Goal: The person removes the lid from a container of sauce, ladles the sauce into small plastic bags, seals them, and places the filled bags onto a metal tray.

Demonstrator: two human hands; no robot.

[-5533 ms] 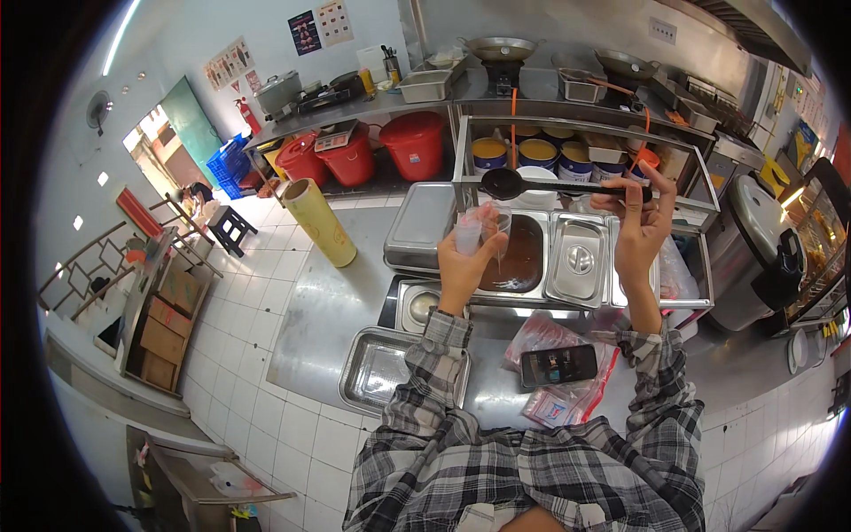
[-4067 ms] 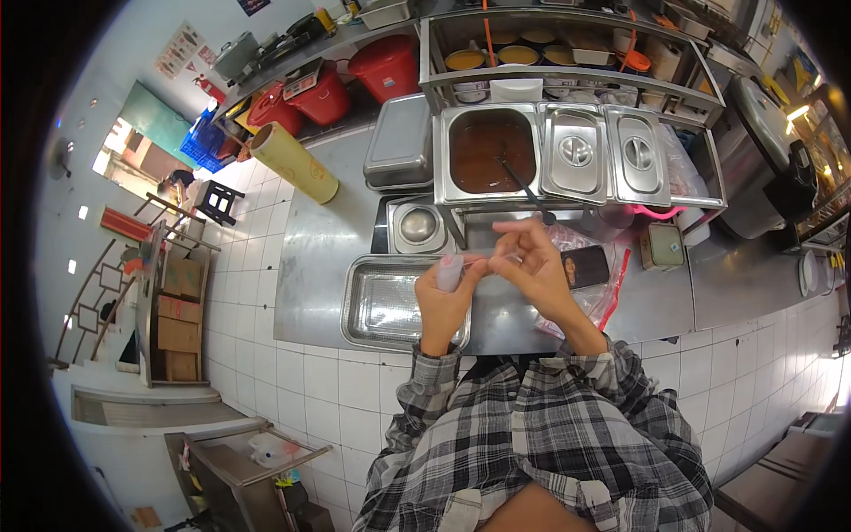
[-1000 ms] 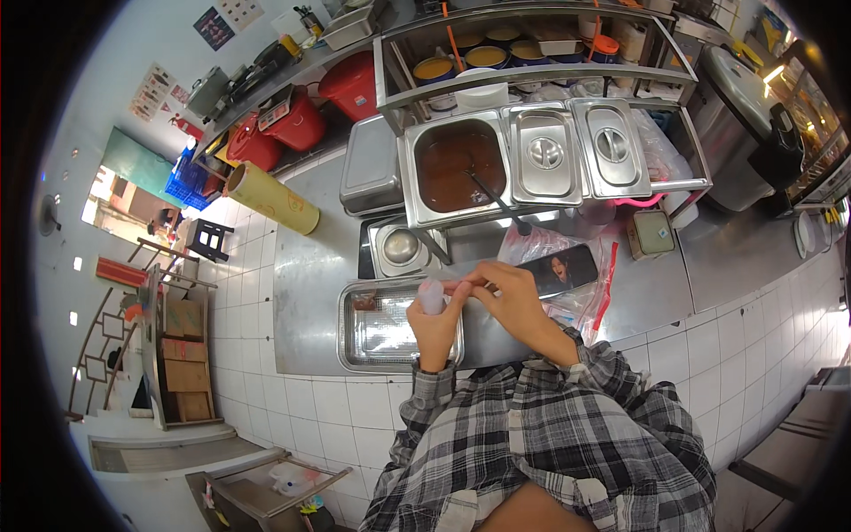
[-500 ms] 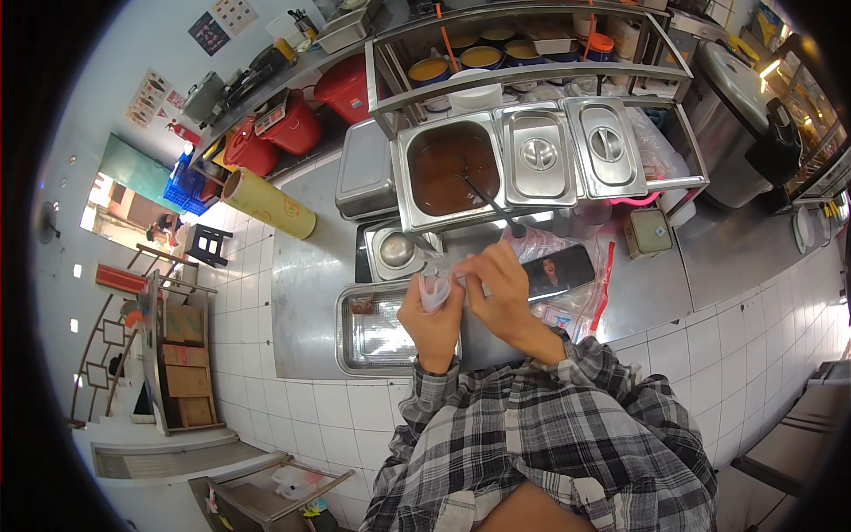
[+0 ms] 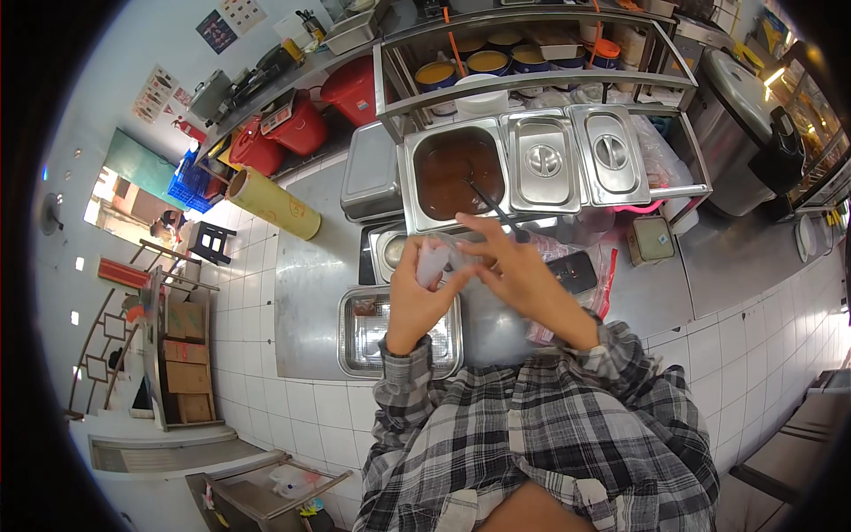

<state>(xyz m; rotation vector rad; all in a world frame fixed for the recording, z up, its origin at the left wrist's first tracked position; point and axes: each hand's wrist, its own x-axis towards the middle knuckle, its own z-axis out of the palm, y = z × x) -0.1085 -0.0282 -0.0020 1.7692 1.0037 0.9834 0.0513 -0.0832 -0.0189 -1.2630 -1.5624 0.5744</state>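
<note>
Left hand [image 5: 418, 297]: its grip is curled around a bundle of whitish plastic [image 5: 431, 263], held up over the counter [image 5: 306, 297].
Right hand [image 5: 525, 282]: just beside the left, fingers spread apart around the filmy end of that plastic; I can't tell whether they pinch it.
Plastic: between the two hands, nearer the left, well in front of the sauce.
Tray [image 5: 342, 337]: on the counter, its right part behind the left wrist.
Phone [image 5: 576, 271]: lying on a clear bag [image 5: 606, 288] with red edging, partly hidden by the right hand.
Tin [image 5: 652, 239]: to the right of the bag.
Sauce [image 5: 443, 168]: brown, in a deep steel pan [image 5: 412, 193], with a black handle [image 5: 487, 197] leaning out over the front rim.
Lids [image 5: 542, 161]: two, steel, side by side to the right of the sauce.
Roll [image 5: 277, 207]: yellow, standing at the counter's far left.
Buckets [image 5: 297, 129]: red, beneath the back worktop.
</note>
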